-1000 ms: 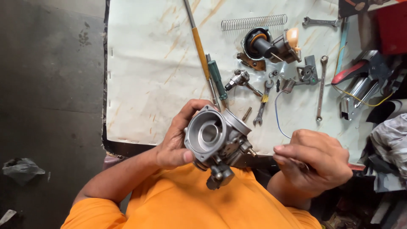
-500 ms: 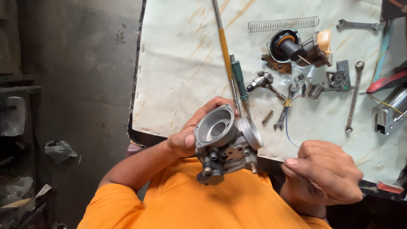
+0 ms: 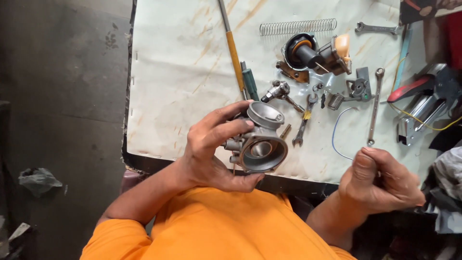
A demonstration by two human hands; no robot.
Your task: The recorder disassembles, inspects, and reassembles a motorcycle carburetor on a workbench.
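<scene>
My left hand [image 3: 211, 149] grips a grey metal carburetor body [image 3: 260, 137], holding it above the near edge of the paper-covered table [image 3: 183, 72]. One round bore faces me, another round opening points up and to the right. My right hand [image 3: 382, 180] is closed in a loose fist at the lower right, thumb pressed on the fingers; whether something small is pinched in it I cannot tell. It sits apart from the carburetor, just below a long spanner [image 3: 374, 108].
On the paper lie a long yellow-handled screwdriver [image 3: 234, 53], a green-handled tool [image 3: 250, 84], a coil spring [image 3: 298, 26], a black and orange round part [image 3: 313, 53], small fittings, a short spanner [image 3: 303, 125], a blue wire [image 3: 337, 130]. Chrome and red parts [image 3: 423, 101] crowd the right edge.
My left hand has turned the carburetor so a different bore faces me. My right hand has drawn away to the right. The view has shifted.
</scene>
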